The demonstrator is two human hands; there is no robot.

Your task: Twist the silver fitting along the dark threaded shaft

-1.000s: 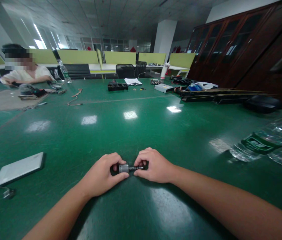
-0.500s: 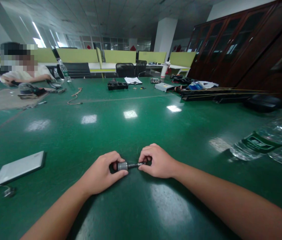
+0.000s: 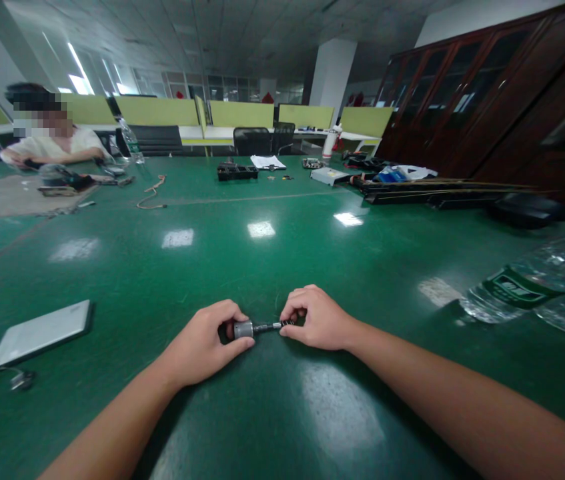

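Note:
My left hand [image 3: 207, 343] is closed around a short grey metal cylinder [image 3: 243, 329], gripped between thumb and fingers. From its right end a thin dark shaft [image 3: 263, 327] with a silver tip points toward my other hand. There, the thumb and fingers of my right hand [image 3: 317, 319] pinch a small dark piece with a coiled or ridged look [image 3: 288, 323]. It lines up with the shaft's tip; whether the two are joined I cannot tell. Both hands are low over the green table [image 3: 242, 273], and the fingers partly cover what they hold.
At left lies a white flat device [image 3: 42, 333] with a cable and a small plug [image 3: 22, 379]. Clear plastic bottles [image 3: 509, 293] lie at right. Farther back are a black tray [image 3: 237, 172], a clipboard [image 3: 267, 163] and black rails [image 3: 412, 193]. Another person [image 3: 57, 143] sits far left.
My right hand has shifted slightly right and up with the coiled-looking piece. More of the shaft shows between the hands, including a silver part. My left hand has barely moved, still holding the cylinder.

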